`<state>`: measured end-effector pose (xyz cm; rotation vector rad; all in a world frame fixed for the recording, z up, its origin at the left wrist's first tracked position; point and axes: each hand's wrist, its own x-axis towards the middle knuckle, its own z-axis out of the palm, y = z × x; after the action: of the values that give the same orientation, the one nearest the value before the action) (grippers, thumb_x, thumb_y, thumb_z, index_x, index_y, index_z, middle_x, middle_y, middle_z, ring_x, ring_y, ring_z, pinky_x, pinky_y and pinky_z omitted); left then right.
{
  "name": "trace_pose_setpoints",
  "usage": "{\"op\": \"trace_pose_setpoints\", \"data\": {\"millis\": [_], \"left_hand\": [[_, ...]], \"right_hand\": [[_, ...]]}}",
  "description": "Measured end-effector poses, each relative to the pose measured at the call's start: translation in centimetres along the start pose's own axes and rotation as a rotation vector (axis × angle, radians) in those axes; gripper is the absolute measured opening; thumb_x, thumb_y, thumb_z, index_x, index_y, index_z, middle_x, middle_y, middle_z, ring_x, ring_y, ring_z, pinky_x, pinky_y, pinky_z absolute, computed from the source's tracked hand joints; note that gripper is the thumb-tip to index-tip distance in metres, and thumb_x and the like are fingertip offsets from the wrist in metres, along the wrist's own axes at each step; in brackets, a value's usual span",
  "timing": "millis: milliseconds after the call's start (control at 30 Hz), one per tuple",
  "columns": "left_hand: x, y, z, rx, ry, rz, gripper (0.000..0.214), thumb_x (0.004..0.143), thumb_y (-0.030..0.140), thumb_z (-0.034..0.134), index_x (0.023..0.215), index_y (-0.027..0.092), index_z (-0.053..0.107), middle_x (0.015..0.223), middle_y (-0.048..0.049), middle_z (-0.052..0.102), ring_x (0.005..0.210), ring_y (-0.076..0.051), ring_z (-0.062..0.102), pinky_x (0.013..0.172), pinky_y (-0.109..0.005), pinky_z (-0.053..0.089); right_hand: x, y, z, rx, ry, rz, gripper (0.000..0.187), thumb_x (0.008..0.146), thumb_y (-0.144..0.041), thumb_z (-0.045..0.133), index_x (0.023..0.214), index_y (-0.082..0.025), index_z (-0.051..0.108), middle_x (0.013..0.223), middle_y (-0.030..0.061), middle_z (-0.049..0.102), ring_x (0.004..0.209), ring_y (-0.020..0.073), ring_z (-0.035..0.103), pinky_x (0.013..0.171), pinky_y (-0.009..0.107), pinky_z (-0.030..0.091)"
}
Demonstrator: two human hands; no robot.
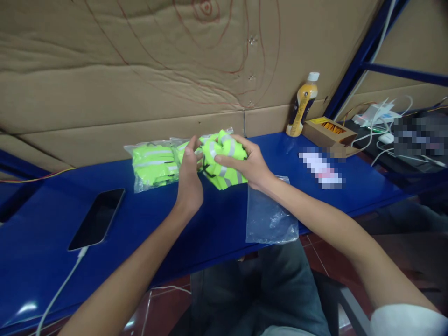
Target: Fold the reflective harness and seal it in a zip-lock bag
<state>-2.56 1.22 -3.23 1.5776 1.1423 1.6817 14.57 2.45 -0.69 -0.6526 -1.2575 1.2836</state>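
A bunched-up neon yellow-green reflective vest with silver stripes is in my right hand, whose thumb lies across its front. At its left side, my left hand is held upright with the fingers stretched out. Whether the left fingertips touch the vest, I cannot tell. Just left of that hand lies a folded neon vest in a transparent plastic bag. More bagged neon fabric is partly hidden behind my hands. Under my right forearm a flat transparent plastic bag rests at the table's front edge.
On the blue table, a phone with a white cable lies at left. At the back right stand a yellow-orange drink bottle and an open cardboard box. Cables and a power strip are farther right. A cardboard wall borders the back.
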Motion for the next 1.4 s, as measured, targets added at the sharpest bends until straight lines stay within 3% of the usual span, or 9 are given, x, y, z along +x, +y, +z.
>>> {"op": "trace_pose_setpoints", "data": {"millis": [133, 300, 400, 533, 633, 767, 1067, 1200, 1400], "left_hand": [[-2.7, 1.1, 1.4, 0.223, 0.027, 0.076, 0.052, 0.108, 0.067, 0.054, 0.128, 0.021, 0.066, 0.106, -0.0082, 0.072, 0.090, -0.021, 0.069, 0.084, -0.036, 0.057], [-5.6, 2.6, 2.4, 0.632, -0.818, 0.463, 0.051, 0.101, 0.051, 0.072, 0.148, 0.030, 0.068, 0.145, -0.0134, 0.065, 0.136, -0.037, 0.057, 0.114, -0.061, 0.050], [-4.0, 1.9, 1.0, 0.737, -1.062, 0.511, 0.047, 0.107, 0.021, 0.059, 0.151, 0.035, 0.067, 0.165, -0.0067, 0.056, 0.154, -0.038, 0.043, 0.122, -0.065, 0.045], [-0.6, 0.9, -1.4, 0.862, -0.976, 0.573, 0.058, 0.089, -0.007, 0.053, 0.131, 0.023, 0.079, 0.168, -0.0095, 0.053, 0.162, -0.040, 0.033, 0.130, -0.068, 0.036], [-0.3, 1.0, -1.6, 0.870, -0.782, 0.558, 0.033, 0.104, 0.019, 0.059, 0.132, 0.018, 0.077, 0.160, -0.0158, 0.059, 0.156, -0.042, 0.042, 0.128, -0.068, 0.038], [-2.4, 0.4, -0.2, 0.822, -0.879, 0.478, 0.072, 0.103, 0.062, 0.065, 0.162, 0.022, 0.054, 0.169, -0.0176, 0.050, 0.160, -0.046, 0.036, 0.129, -0.072, 0.034], [-1.4, -1.2, -0.3, 0.711, -0.660, 0.322, 0.032, 0.111, 0.037, 0.052, 0.131, 0.018, 0.069, 0.127, -0.0145, 0.076, 0.122, -0.034, 0.068, 0.110, -0.054, 0.054], [-0.3, -0.6, -1.6, 0.716, -0.370, 0.323, 0.052, 0.113, 0.052, 0.045, 0.142, 0.014, 0.065, 0.131, -0.0185, 0.076, 0.120, -0.035, 0.071, 0.105, -0.050, 0.055], [-0.4, -0.1, -1.6, 0.746, -0.231, 0.437, 0.047, 0.113, 0.049, 0.043, 0.134, 0.017, 0.071, 0.125, -0.0175, 0.077, 0.120, -0.036, 0.068, 0.107, -0.052, 0.051]], "right_hand": [[2.4, -0.9, -3.5, -0.045, 0.211, -0.120, 0.068, 0.060, -0.060, 0.101, 0.111, -0.027, 0.071, 0.115, 0.0034, 0.080, 0.107, 0.0267, 0.077, 0.097, 0.046, 0.068], [4.8, -0.7, -8.0, -0.085, 0.419, -0.207, 0.072, 0.057, -0.066, 0.100, 0.108, -0.027, 0.068, 0.120, 0.0069, 0.079, 0.115, 0.0309, 0.078, 0.102, 0.052, 0.068], [5.2, -0.2, -8.9, -0.091, 0.459, -0.221, 0.072, 0.056, -0.068, 0.099, 0.105, -0.027, 0.067, 0.118, 0.0076, 0.079, 0.114, 0.0322, 0.079, 0.100, 0.052, 0.068], [5.2, 0.2, -8.8, -0.100, 0.462, -0.210, 0.071, 0.057, -0.067, 0.098, 0.106, -0.027, 0.065, 0.114, 0.0083, 0.078, 0.113, 0.0318, 0.078, 0.098, 0.051, 0.068], [4.9, 0.1, -8.5, -0.088, 0.453, -0.199, 0.066, 0.061, -0.064, 0.097, 0.106, -0.026, 0.065, 0.115, 0.0084, 0.078, 0.111, 0.0298, 0.078, 0.097, 0.048, 0.068], [4.5, 0.1, -8.2, -0.137, 0.451, -0.153, 0.063, 0.064, -0.061, 0.095, 0.108, -0.027, 0.065, 0.118, 0.0074, 0.077, 0.112, 0.0273, 0.076, 0.095, 0.045, 0.067], [3.8, 0.5, -7.2, -0.077, 0.395, -0.060, 0.064, 0.057, -0.050, 0.101, 0.107, -0.025, 0.069, 0.109, 0.0036, 0.079, 0.103, 0.0240, 0.077, 0.096, 0.042, 0.067], [3.3, -1.2, -7.0, 0.069, 0.217, 0.010, 0.067, 0.057, -0.048, 0.104, 0.110, -0.024, 0.070, 0.109, 0.0032, 0.081, 0.104, 0.0256, 0.080, 0.097, 0.042, 0.068], [2.1, -2.1, -5.9, 0.122, -0.072, 0.223, 0.063, 0.059, -0.043, 0.107, 0.110, -0.022, 0.075, 0.104, 0.0055, 0.084, 0.090, 0.0243, 0.081, 0.086, 0.038, 0.071]]}}
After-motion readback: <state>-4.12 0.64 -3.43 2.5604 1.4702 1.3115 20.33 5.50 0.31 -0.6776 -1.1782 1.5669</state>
